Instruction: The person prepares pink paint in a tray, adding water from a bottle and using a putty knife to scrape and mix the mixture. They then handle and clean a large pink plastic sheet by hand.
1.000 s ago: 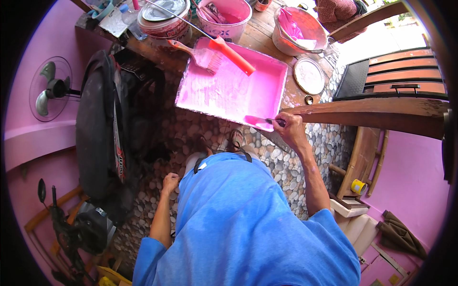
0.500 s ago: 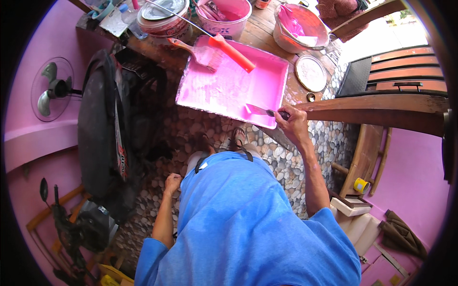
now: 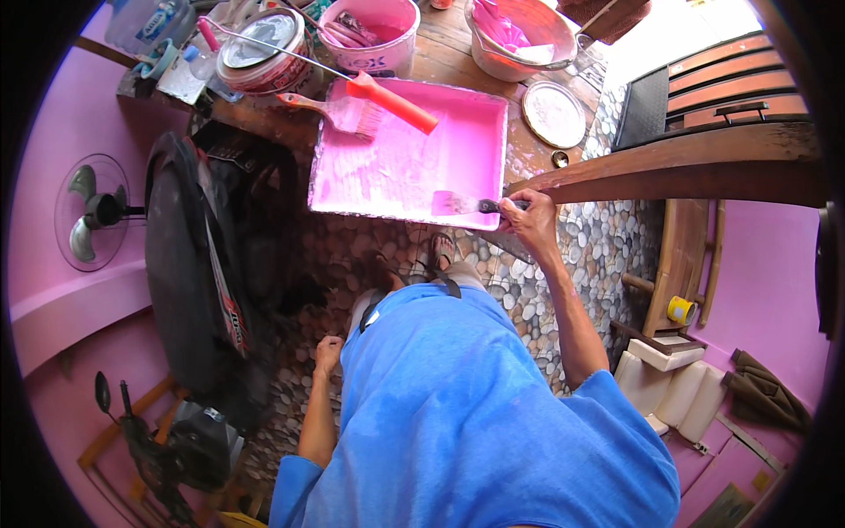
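Note:
My right hand (image 3: 528,220) is closed around the dark handle of a putty knife (image 3: 455,203). Its flat blade, smeared pink, lies over the near right part of a shallow paint tray (image 3: 352,207) coated in pink paint. Across the tray's far left part rests a paint roller (image 3: 400,104) with an orange-red handle and a long metal rod. Beside it a paintbrush (image 3: 348,116) leans over the rim, its bristles pink. My left hand (image 3: 329,354) hangs at my side next to my blue shirt, fingers curled, nothing visible in it.
Behind the tray, the wooden table carries a lidded paint bucket (image 3: 264,75), a pink-stained pail (image 3: 374,53), a wide basin (image 3: 519,63) and a round lid (image 3: 554,114). A wooden beam (image 3: 687,163) stands close right of my hand. A covered motorcycle (image 3: 185,264) is at left.
The putty knife's blade has turned to lie flatter toward the tray. The whole view has shifted, with the table things now further left. My left hand still hangs at my side.

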Action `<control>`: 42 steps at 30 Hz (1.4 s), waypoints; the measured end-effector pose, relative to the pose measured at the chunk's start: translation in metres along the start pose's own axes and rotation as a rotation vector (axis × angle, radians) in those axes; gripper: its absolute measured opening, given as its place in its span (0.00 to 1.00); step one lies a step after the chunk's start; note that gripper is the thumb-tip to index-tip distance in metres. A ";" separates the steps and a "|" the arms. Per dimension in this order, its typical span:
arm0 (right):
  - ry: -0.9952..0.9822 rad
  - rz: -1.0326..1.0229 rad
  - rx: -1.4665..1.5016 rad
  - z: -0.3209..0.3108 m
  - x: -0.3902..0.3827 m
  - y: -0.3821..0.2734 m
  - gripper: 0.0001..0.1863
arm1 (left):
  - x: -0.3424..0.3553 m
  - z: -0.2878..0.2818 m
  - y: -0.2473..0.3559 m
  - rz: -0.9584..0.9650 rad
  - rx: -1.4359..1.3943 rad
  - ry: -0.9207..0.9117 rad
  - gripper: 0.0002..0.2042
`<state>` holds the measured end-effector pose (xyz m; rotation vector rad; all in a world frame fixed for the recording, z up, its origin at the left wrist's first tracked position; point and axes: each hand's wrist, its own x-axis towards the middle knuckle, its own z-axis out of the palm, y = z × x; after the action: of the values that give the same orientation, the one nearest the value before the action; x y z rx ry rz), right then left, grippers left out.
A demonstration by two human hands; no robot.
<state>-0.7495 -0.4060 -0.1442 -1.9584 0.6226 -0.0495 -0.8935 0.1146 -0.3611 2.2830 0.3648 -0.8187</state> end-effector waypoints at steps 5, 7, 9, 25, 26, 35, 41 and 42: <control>0.031 -0.019 -0.024 -0.009 -0.006 -0.006 0.10 | 0.000 -0.003 0.015 -0.050 -0.013 -0.046 0.11; 0.031 -0.115 0.033 0.004 -0.003 -0.010 0.12 | 0.002 -0.008 0.023 -0.035 0.017 -0.055 0.11; 0.010 -0.108 0.015 0.007 0.000 -0.009 0.12 | 0.007 -0.011 0.028 -0.022 0.040 -0.055 0.11; 0.026 -0.347 -0.377 -0.002 -0.018 -0.015 0.09 | 0.013 -0.017 0.040 -0.033 0.006 -0.056 0.11; 0.039 -0.358 -0.358 -0.003 -0.016 -0.013 0.09 | 0.014 -0.017 0.042 -0.051 0.005 -0.055 0.12; 0.056 -0.350 -0.359 -0.004 -0.013 -0.020 0.09 | 0.025 -0.009 0.024 -0.073 -0.052 -0.064 0.13; 0.001 -0.300 -0.424 -0.004 -0.008 -0.015 0.10 | 0.027 -0.009 0.020 -0.075 -0.031 -0.069 0.14; 0.001 -0.299 -0.425 -0.004 -0.006 -0.016 0.10 | 0.027 -0.010 0.022 -0.080 -0.048 -0.075 0.14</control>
<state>-0.7493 -0.4016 -0.1268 -2.4522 0.3525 -0.1104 -0.8583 0.1064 -0.3617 2.1990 0.4387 -0.9230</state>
